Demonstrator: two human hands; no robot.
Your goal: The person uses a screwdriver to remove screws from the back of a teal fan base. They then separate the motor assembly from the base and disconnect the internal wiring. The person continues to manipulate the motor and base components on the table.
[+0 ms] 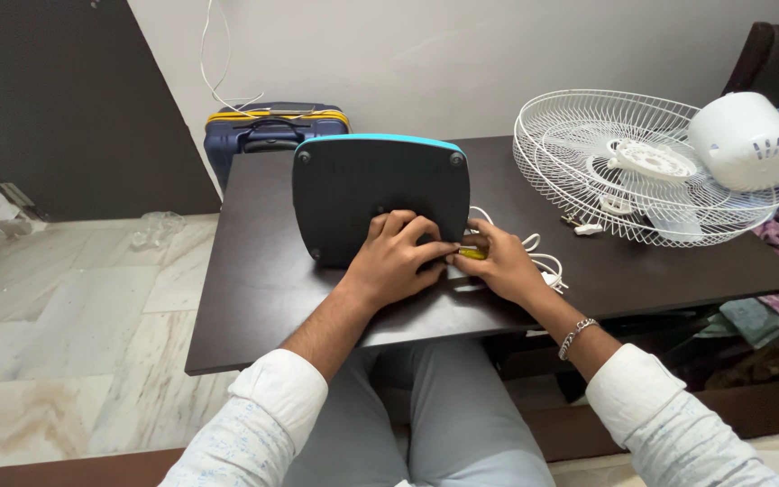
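Head view, read left to right. A blue suitcase with yellow trim [274,126] stands on the floor behind the dark table [254,298]. On the table a dark fan base with a blue rim [380,194] stands tipped on edge, its underside toward the person. The left hand [398,257] lies flat on the lower part of that underside, fingers spread and pressing — bracing, not gripping. Just beside it, the right hand [498,261] closes around a small yellow-handled tool [472,254], its tip hidden at the base's lower right edge; whether it sits in a screw cannot be told. A white cord [538,257] coils behind the right hand. Further right lie the white wire fan guard [588,171] and the white motor housing [747,140], well apart from the base.

Judged advice: the work appears to be at a fastener on the underside. Keep the left palm firm so the tipped base does not rock, hold the tool square to the surface, and keep the cord away from the tip.
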